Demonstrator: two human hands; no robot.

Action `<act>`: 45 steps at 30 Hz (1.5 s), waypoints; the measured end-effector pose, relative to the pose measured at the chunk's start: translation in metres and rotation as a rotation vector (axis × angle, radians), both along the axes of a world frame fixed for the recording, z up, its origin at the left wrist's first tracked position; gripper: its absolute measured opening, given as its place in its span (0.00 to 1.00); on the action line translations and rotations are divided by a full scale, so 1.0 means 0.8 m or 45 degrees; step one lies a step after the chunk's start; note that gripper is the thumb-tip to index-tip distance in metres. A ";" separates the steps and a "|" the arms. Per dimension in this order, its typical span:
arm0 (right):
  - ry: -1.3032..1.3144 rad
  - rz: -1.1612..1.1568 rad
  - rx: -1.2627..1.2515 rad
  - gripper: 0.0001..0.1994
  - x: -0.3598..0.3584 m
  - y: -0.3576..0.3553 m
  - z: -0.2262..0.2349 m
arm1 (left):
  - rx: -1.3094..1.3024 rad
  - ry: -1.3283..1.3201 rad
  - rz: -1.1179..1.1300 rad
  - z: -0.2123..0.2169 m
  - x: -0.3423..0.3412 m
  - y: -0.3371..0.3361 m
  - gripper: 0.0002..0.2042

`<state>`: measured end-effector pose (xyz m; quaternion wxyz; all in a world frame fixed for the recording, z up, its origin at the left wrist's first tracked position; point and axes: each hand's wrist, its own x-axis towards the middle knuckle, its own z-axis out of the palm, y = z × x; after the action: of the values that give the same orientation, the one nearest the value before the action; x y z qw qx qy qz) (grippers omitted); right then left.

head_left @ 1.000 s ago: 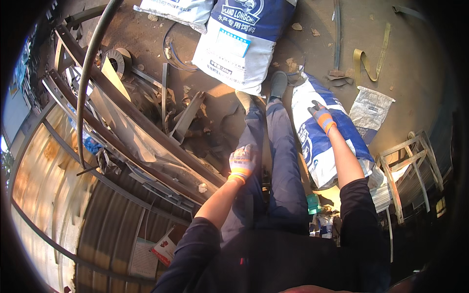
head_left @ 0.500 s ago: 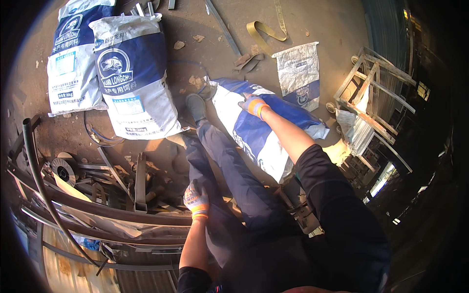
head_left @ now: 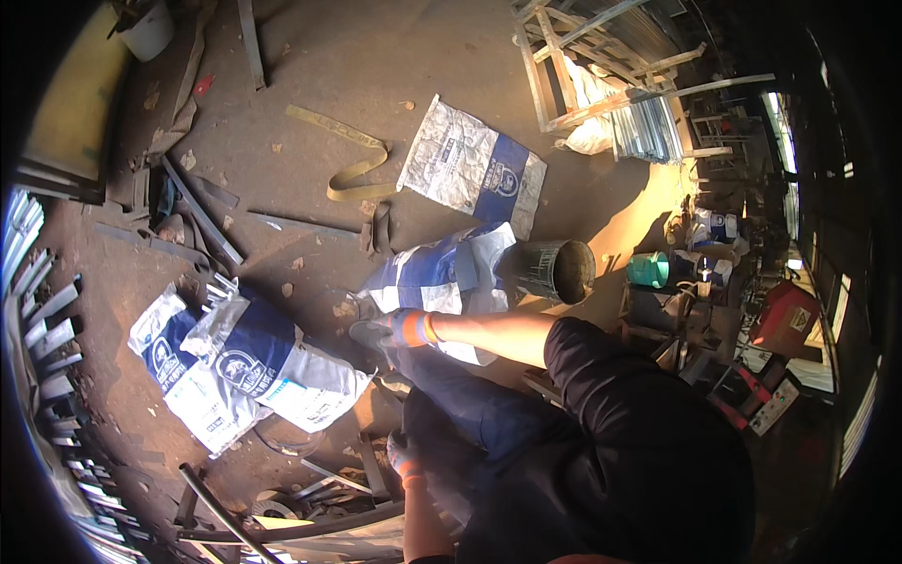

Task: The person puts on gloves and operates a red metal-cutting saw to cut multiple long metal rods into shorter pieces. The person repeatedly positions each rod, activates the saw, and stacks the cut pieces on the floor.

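My right hand (head_left: pixel 410 329), in a grey and orange work glove, reaches across to the near edge of a blue and white woven sack (head_left: pixel 440 277). A grey shoe shows beside that hand. Its fingers are too blurred to tell whether they grip anything. My left hand (head_left: pixel 404 456), gloved the same way, rests on my left leg with nothing visible in it. The sack lies on the floor just beyond my feet, partly covered by my right arm. Against its right end lies a metal bucket (head_left: pixel 571 271) with its mouth facing right.
Two filled sacks (head_left: pixel 291 385) stand at left, metal offcuts poking from the top. A flattened sack (head_left: pixel 460 155) and a yellow strap (head_left: pixel 362 188) lie farther off. A green bucket (head_left: pixel 648 269), a wooden frame (head_left: pixel 554 70) and a red machine (head_left: pixel 787 315) are at right. Scrap metal surrounds my left side.
My view has swung to the right, bringing the metal bucket and green bucket into sight. My right hand has shifted from the sack's top to its near edge. My left hand stays on my leg.
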<state>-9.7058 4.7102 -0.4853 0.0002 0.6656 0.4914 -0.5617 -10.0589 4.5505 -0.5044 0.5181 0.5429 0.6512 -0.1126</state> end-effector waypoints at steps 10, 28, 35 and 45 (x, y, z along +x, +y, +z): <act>-0.220 -0.962 0.509 0.20 0.142 -0.413 0.093 | 0.201 -0.493 -0.517 0.025 0.051 -0.048 0.12; -0.792 -1.838 -0.032 0.37 0.925 -0.783 -0.193 | -0.209 0.358 -0.962 0.083 0.371 -0.183 0.07; -1.189 -1.780 0.054 0.44 1.146 -0.729 -0.202 | -0.205 0.651 -0.848 0.087 0.480 -0.170 0.09; 0.980 -2.303 0.788 0.13 1.201 -0.661 -0.247 | -0.390 0.851 -0.768 0.199 0.384 -0.295 0.13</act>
<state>-8.7451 4.1818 -0.6828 -0.7514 0.5325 -0.1034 -0.3756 -9.7514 4.3146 -0.3449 0.2984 0.5593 0.5713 -0.5212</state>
